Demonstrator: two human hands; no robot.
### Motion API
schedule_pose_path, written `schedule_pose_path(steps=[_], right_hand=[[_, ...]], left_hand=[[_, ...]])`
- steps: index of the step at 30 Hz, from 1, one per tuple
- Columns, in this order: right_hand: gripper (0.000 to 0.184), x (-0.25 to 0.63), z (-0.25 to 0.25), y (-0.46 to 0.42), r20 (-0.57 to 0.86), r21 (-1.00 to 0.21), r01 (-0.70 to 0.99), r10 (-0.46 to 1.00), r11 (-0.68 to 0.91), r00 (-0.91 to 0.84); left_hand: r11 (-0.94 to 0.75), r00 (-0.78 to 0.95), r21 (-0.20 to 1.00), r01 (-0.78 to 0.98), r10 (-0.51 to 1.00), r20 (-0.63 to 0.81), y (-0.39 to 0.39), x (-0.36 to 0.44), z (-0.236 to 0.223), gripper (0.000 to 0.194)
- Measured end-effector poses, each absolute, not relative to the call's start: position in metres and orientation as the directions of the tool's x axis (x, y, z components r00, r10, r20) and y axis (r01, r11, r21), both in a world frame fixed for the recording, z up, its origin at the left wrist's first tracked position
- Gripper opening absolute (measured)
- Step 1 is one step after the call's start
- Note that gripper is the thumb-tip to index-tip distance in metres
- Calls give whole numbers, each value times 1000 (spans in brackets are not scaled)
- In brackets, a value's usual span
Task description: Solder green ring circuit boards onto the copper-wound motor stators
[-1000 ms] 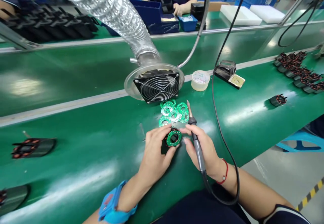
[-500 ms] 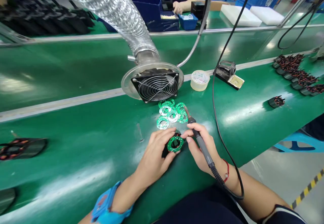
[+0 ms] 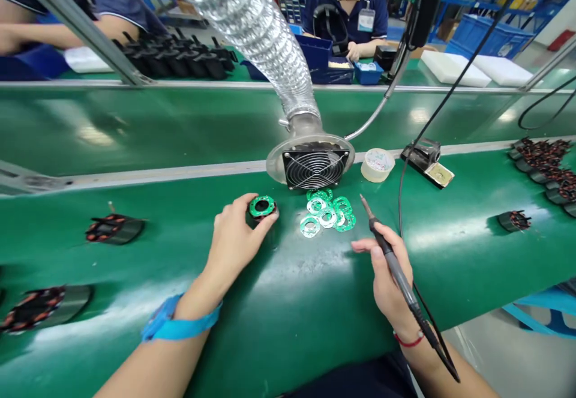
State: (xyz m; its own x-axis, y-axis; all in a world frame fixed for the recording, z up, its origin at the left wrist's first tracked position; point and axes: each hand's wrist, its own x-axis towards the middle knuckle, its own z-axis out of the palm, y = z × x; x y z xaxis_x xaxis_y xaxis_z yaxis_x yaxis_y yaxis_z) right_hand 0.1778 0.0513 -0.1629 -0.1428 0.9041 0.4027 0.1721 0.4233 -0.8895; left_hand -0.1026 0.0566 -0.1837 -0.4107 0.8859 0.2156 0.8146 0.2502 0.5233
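My left hand [image 3: 236, 236] is closed around a motor stator [image 3: 263, 209] with a green ring-shaped circuit board on its top, left of the fan. In my right hand [image 3: 389, 266] lies a soldering iron [image 3: 391, 257], its tip pointing up and away from me; the index finger sticks out to the left. Between the two hands, a loose heap of green and white ring circuit boards [image 3: 328, 217] rests on the green bench. Whether the stator touches the bench I cannot tell.
A fume extractor fan [image 3: 315, 170] hangs over the boards on a silver duct [image 3: 270, 38]. Behind are a tape roll [image 3: 378, 165] and a soldering iron stand [image 3: 425, 158]. More stators stand left [image 3: 114, 229] and right [image 3: 514, 221]. A co-worker [image 3: 346, 14] sits opposite.
My left hand has carried the stator leftward, away from the right hand. The soldering iron has moved right, apart from the stator. The head view has turned left and up.
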Motion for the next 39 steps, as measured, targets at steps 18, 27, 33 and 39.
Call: schedule_pose_path(steps=[18, 27, 33, 39], right_hand=[[45, 177, -203, 137, 286, -676, 526, 841, 516, -459], [50, 202, -207, 148, 391, -638, 498, 804, 588, -449], [58, 213, -216, 168, 525, -606, 405, 727, 685, -442], [55, 201, -212, 161, 468, -733, 345, 803, 586, -370]], left_hand=[[-148, 92, 283, 947, 975, 204, 97, -18, -213, 58], [-102, 17, 232, 967, 939, 345, 88, -16, -172, 47], [542, -600, 259, 799, 697, 393, 21, -199, -141, 42], [854, -892, 260, 451, 419, 171, -60, -332, -161, 53]])
